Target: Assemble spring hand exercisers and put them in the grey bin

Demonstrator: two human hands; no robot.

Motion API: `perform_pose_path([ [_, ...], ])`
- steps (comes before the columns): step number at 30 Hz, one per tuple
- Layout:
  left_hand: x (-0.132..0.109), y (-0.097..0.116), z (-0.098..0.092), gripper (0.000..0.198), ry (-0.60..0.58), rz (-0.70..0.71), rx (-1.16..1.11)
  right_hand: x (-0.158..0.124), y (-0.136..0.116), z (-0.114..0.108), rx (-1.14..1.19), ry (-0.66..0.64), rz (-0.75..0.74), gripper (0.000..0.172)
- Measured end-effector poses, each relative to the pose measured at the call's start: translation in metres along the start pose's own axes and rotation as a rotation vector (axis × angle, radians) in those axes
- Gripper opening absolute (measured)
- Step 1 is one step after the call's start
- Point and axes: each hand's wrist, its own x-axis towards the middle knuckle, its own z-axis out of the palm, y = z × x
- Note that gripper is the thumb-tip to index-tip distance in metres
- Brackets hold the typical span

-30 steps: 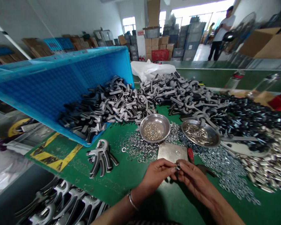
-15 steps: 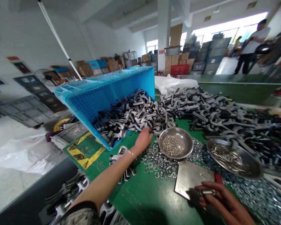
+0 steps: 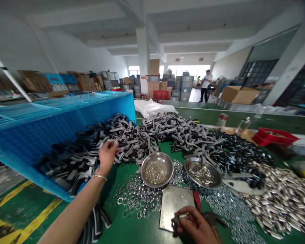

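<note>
Pinches spring (image 3: 183, 216) in right hand (image 3: 196, 226); half-curls left hand (image 3: 107, 157), unclear if loaded; may snag handles (image 3: 132, 144) near its fingers (image 3: 113, 148) by tugging.

far windows (image 3: 197, 69) glare; ceiling (image 3: 188, 13) dim, edges stretched, blurry.

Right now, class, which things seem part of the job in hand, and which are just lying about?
Likely the job: spring in the right hand; handles by the left hand; plate; rings; bowls.

Seemingly lying about: white sheet; jars; open cardboard box.
</note>
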Motion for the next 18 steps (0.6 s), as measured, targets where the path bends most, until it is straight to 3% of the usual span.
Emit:
perform_pose_path([
  [3, -0.031, 0.017, -0.027, 0.044, 0.072, 0.103, -0.294, 0.001, -0.013, 0.002, 0.082, 0.085, 0.001, 0.033],
  [4, -0.054, 0.025, -0.031, 0.046, -0.004, 0.135, -0.414, 0.002, -0.016, 0.005, 0.105, 0.103, 0.003, 0.033],
  [6, -0.115, 0.04, -0.03, 0.038, -0.254, 0.166, -0.465, 0.002, -0.018, 0.011, 0.117, 0.126, 0.003, 0.034],
  [7, -0.148, 0.045, -0.025, 0.034, -0.463, 0.149, -0.565, 0.001, -0.018, 0.014, 0.11, 0.135, 0.001, 0.035],
  [9, -0.211, 0.049, -0.011, 0.031, -0.868, 0.027, -0.702, -0.002, -0.017, 0.018, 0.081, 0.153, -0.006, 0.036],
  [10, -0.237, 0.048, -0.003, 0.031, -0.958, -0.038, -0.745, -0.005, -0.017, 0.02, 0.067, 0.163, -0.011, 0.036],
  [13, -0.282, 0.043, 0.014, 0.034, -1.025, -0.181, -0.846, -0.014, -0.017, 0.023, 0.041, 0.201, -0.042, 0.035],
  [18, -0.294, 0.05, 0.014, 0.04, -0.965, -0.288, -0.946, -0.024, -0.021, 0.033, -0.004, 0.218, -0.107, 0.032],
])
